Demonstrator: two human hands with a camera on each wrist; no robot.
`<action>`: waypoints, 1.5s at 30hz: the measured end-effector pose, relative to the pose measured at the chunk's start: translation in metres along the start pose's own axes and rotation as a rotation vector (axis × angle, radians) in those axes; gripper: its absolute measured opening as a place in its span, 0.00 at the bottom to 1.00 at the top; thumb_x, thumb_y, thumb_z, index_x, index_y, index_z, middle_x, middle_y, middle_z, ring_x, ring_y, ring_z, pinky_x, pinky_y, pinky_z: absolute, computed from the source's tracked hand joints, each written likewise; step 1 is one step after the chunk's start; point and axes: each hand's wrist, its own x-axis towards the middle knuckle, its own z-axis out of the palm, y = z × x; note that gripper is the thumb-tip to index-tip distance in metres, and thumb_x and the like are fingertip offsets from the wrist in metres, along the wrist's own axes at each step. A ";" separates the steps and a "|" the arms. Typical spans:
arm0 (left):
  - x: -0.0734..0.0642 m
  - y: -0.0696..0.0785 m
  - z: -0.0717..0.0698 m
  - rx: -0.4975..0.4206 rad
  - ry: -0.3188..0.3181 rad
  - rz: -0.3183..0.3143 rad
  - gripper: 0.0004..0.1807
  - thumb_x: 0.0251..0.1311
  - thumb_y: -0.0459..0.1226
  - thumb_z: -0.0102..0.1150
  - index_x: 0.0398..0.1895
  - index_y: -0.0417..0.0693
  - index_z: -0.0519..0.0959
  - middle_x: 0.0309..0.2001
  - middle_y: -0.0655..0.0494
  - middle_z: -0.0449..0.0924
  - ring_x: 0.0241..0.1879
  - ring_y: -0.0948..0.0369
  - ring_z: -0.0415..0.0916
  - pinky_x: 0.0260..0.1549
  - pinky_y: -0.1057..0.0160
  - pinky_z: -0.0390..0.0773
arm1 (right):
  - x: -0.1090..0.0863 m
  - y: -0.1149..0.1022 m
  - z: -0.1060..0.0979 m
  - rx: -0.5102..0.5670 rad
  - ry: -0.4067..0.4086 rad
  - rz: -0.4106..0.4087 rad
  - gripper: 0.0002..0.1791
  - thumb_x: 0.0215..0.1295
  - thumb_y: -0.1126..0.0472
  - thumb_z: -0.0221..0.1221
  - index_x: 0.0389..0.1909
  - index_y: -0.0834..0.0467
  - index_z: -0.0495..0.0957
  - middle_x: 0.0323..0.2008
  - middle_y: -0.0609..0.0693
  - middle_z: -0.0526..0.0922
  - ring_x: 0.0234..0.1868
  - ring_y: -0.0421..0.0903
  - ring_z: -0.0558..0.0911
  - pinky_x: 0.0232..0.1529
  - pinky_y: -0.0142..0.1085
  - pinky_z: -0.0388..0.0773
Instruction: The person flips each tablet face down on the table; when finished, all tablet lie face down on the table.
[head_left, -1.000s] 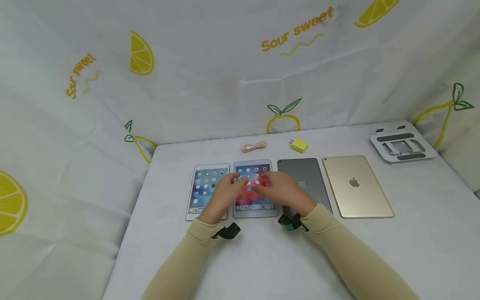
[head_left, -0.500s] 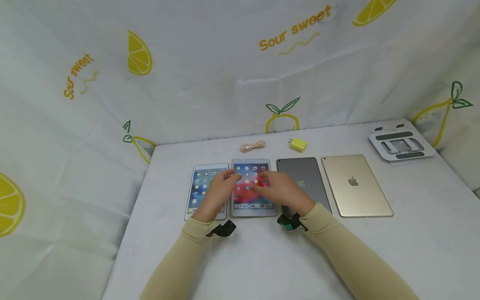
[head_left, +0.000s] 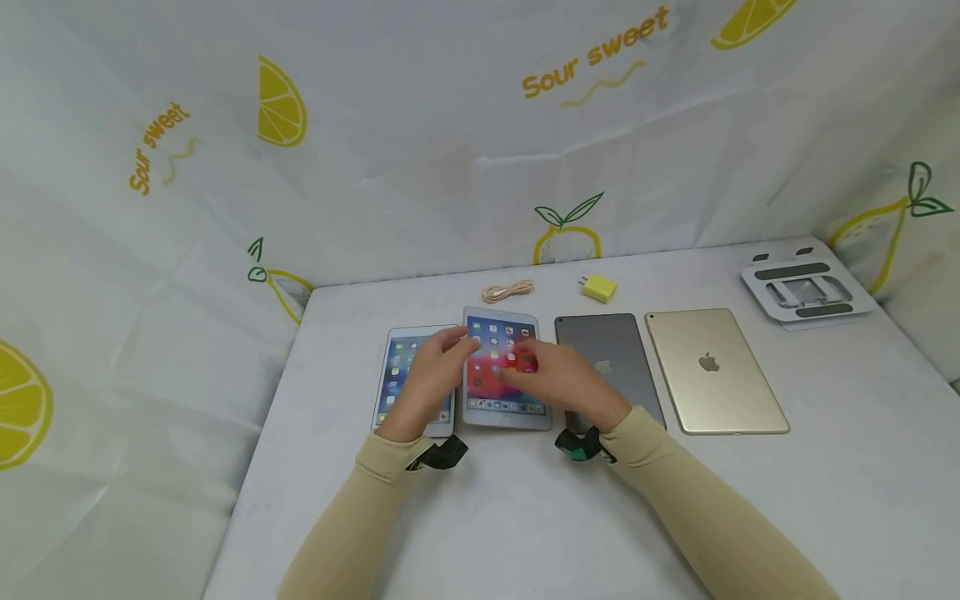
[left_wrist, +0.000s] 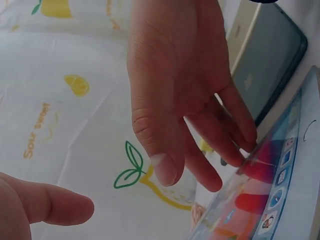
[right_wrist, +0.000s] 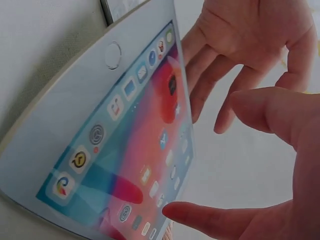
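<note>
A white tablet (head_left: 504,407) with a lit red-and-blue home screen sits between both hands, its left side tilted up and a shadow under its edge in the right wrist view. My left hand (head_left: 429,377) is at its left edge; straight fingers (right_wrist: 200,75) reach behind that edge, thumb apart from the screen. Over the right part of the screen hovers my right hand (head_left: 564,379), thumb raised, one fingertip (right_wrist: 172,210) right at the glass. Partly under my left hand lies another white tablet (head_left: 395,387), screen lit blue. A grey tablet (head_left: 607,337), face down, is under my right wrist.
Right of the grey tablet lies a gold tablet (head_left: 716,387), back up. Behind the row are a coiled cable (head_left: 507,291) and a yellow charger plug (head_left: 599,288). A folded white stand (head_left: 806,287) is at the far right, near the cloth backdrop (head_left: 420,150).
The middle white tablet has shifted slightly left and away, its left side rising. My left hand has moved a little left and farther forward. The right hand stays nearly in place.
</note>
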 end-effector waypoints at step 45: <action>-0.012 0.013 -0.002 -0.127 -0.059 0.188 0.31 0.79 0.48 0.56 0.81 0.51 0.69 0.77 0.52 0.73 0.69 0.49 0.80 0.71 0.44 0.79 | 0.004 -0.002 0.003 0.264 -0.069 0.024 0.55 0.70 0.21 0.55 0.85 0.54 0.59 0.76 0.61 0.74 0.73 0.61 0.77 0.71 0.62 0.79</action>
